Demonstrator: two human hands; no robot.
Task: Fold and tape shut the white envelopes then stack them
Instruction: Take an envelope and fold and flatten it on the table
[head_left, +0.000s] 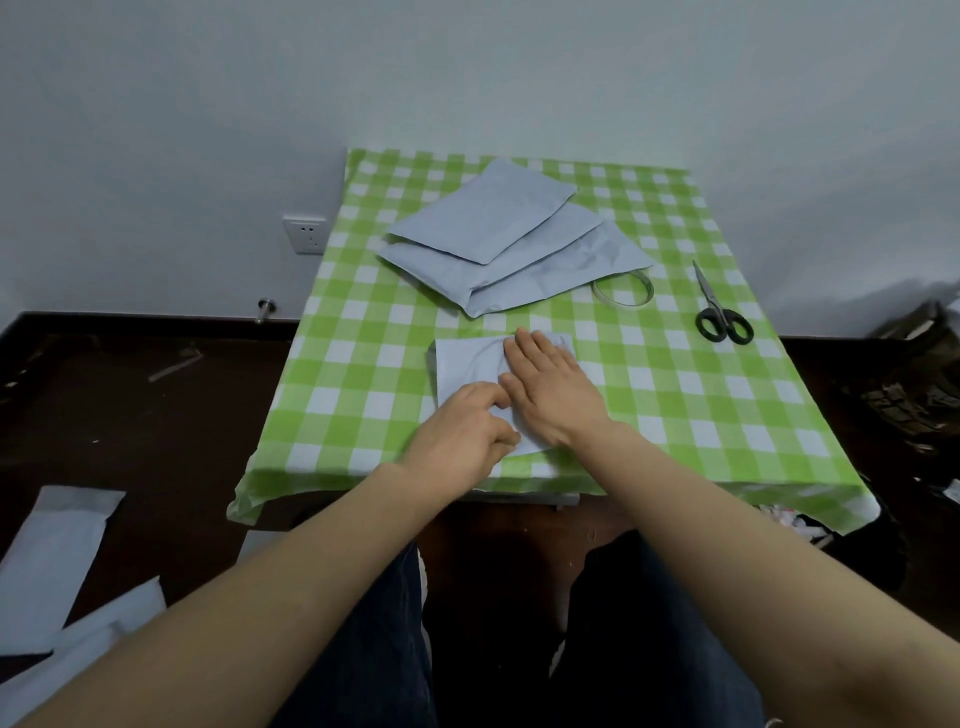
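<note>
A folded white envelope (467, 364) lies near the front of the green checked table (675, 395). My right hand (550, 389) lies flat on its right half, fingers straight and pressing down. My left hand (462, 431) rests on the envelope's near edge with its fingers curled and the fingertips on the paper; whether it pinches the edge is hidden. A pile of larger white envelopes (498, 239) sits at the back of the table. A roll of clear tape (623, 291) lies beside that pile.
Black-handled scissors (719, 312) lie on the table's right side. White envelopes (52, 561) are scattered on the dark floor at the left. Clutter stands on the floor at the right (914, 374). My knees sit under the table's front edge.
</note>
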